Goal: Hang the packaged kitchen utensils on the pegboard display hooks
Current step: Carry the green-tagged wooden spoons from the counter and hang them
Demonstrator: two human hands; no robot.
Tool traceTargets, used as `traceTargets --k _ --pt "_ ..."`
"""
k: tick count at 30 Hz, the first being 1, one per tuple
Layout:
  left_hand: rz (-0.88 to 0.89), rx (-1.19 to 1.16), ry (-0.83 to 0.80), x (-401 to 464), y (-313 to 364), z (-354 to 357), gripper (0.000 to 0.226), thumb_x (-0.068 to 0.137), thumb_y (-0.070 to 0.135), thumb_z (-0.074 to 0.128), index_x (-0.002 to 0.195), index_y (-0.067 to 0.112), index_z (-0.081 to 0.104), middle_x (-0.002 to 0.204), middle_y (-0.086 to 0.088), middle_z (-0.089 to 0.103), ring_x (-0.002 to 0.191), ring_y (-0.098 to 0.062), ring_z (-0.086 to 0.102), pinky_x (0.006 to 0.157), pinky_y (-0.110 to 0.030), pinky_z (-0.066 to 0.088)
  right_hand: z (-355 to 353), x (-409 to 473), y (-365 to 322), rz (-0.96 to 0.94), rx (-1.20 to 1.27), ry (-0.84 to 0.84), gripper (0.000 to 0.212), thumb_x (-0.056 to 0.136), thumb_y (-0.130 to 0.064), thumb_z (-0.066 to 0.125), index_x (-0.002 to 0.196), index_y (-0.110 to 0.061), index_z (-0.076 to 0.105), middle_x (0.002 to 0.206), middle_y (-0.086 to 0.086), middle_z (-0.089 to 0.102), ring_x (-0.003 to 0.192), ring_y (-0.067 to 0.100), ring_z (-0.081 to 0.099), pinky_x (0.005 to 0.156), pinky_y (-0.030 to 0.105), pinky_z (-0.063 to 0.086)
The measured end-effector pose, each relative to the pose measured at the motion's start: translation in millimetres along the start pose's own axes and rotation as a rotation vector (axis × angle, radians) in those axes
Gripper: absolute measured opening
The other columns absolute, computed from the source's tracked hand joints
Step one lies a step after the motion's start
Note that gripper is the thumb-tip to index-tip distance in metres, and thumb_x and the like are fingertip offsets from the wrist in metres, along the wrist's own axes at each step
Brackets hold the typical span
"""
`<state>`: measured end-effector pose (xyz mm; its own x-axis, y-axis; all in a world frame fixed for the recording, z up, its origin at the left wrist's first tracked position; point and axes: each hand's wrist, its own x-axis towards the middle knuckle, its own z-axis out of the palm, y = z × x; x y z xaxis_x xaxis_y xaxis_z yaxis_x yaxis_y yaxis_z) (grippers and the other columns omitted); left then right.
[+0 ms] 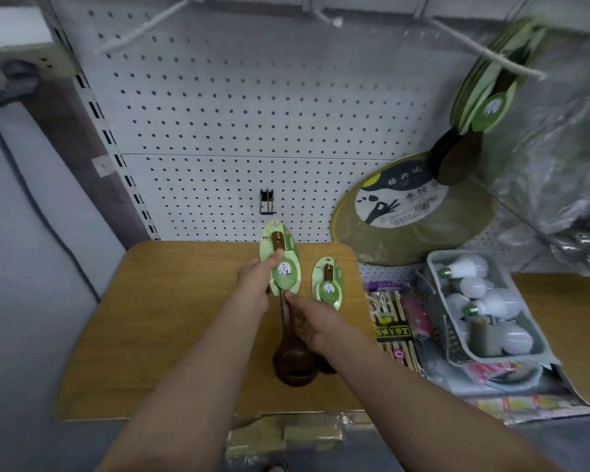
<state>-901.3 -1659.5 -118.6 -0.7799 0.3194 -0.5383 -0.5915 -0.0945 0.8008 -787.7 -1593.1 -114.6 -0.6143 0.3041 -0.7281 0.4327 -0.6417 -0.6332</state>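
Two carded wooden spoons are in play: the left hand [256, 281] pinches the green card of the raised spoon [281, 267] while the right hand [307, 323] grips its handle, probably to keep the hang hole facing the black hook [267, 202] just above. The second spoon [327, 284] lies on the wooden table [171, 318]. More spoons [487, 97] hang on the white pegboard [235, 114]; a basket of bulbs [481, 308] stands nearby.

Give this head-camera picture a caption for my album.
Both hands hold a packaged wooden spoon below the pegboard hook.
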Motion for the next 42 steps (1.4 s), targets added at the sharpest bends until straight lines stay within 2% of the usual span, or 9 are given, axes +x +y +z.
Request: traceTargets --k 7,12,16,21,25,29,34,39,42 --pt "0.078 0.048 -0.045 -82 -38 98 0.038 0.084 0.03 0.081 0.111 0.007 0.067 0.103 -0.015 0.075 0.085 -0.03 0.074 0.061 -0.034 0.058 -111 -61 -4 -0.1 0.063 -0.019 0.014 0.093 -0.02 0.073 0.101 -0.008 0.071 0.096 0.009 0.075 0.079 0.019 0.069 0.063 0.027 0.055" --pt "0.116 0.079 -0.133 -150 -90 189 0.028 0.089 0.026 0.076 0.112 0.012 0.066 0.098 -0.011 0.075 0.078 -0.026 0.073 0.051 -0.029 0.057 -222 -112 -1 -0.2 0.127 0.024 0.01 0.092 -0.016 0.073 0.084 -0.011 0.069 0.074 0.006 0.071 0.061 0.016 0.062 0.048 0.019 0.047" --pt "0.106 0.073 -0.196 -195 -145 259 0.022 0.091 0.021 0.074 0.11 0.011 0.069 0.094 -0.013 0.075 0.077 -0.028 0.072 0.058 -0.034 0.058 -312 -150 7 -0.232 0.168 0.059 0.005 0.093 -0.017 0.071 0.09 -0.013 0.069 0.084 0.005 0.07 0.066 0.015 0.061 0.053 0.019 0.049" --pt "0.046 0.056 -0.281 -244 -205 341 0.012 0.096 0.013 0.067 0.106 0.008 0.068 0.089 -0.016 0.073 0.067 -0.026 0.071 0.061 -0.039 0.06 -413 -195 13 -0.27 0.24 0.148 0.012 0.092 -0.012 0.072 0.08 -0.01 0.068 0.067 0.004 0.07 0.053 0.014 0.062 0.044 0.017 0.046" --pt "-0.016 0.067 -0.329 -265 -239 402 0.034 0.095 0.015 0.068 0.125 0.002 0.062 0.113 -0.026 0.07 0.084 -0.035 0.072 0.072 -0.052 0.061 -477 -215 11 -0.293 0.263 0.227 0.01 0.089 -0.016 0.076 0.083 -0.012 0.069 0.074 0.004 0.069 0.061 0.016 0.06 0.051 0.021 0.048" --pt "-0.029 0.103 -0.402 -287 -258 462 0.028 0.093 0.012 0.07 0.117 0.001 0.064 0.11 -0.025 0.071 0.086 -0.035 0.07 0.081 -0.054 0.059 -533 -224 0 -0.338 0.315 0.264 0.01 0.087 -0.021 0.078 0.093 -0.016 0.071 0.079 0.0 0.072 0.069 0.015 0.062 0.058 0.025 0.046" --pt "-0.043 0.165 -0.52 -288 -289 546 0.019 0.092 0.014 0.072 0.109 0.006 0.066 0.105 -0.021 0.072 0.072 -0.028 0.071 0.055 -0.036 0.058 -603 -228 -23 -0.39 0.397 0.32 0.019 0.087 -0.022 0.078 0.103 -0.014 0.069 0.088 0.006 0.068 0.068 0.017 0.06 0.056 0.023 0.046" --pt "-0.084 0.201 -0.656 -289 -321 650 0.025 0.096 0.013 0.067 0.118 0.003 0.063 0.101 -0.019 0.071 0.065 -0.025 0.071 0.05 -0.034 0.059 -685 -228 -63 -0.452 0.457 0.453 0.019 0.086 -0.022 0.079 0.101 -0.016 0.07 0.095 0.009 0.062 0.067 0.016 0.051 0.059 0.024 0.037" --pt "-0.134 0.207 -0.72 -289 -341 718 0.018 0.095 0.011 0.066 0.113 0.006 0.065 0.099 -0.018 0.07 0.064 -0.025 0.07 0.057 -0.037 0.06 -738 -231 -92 -0.483 0.485 0.537 0.012 0.087 -0.018 0.079 0.095 -0.013 0.071 0.076 0.006 0.063 0.055 0.012 0.048 0.052 0.021 0.037"
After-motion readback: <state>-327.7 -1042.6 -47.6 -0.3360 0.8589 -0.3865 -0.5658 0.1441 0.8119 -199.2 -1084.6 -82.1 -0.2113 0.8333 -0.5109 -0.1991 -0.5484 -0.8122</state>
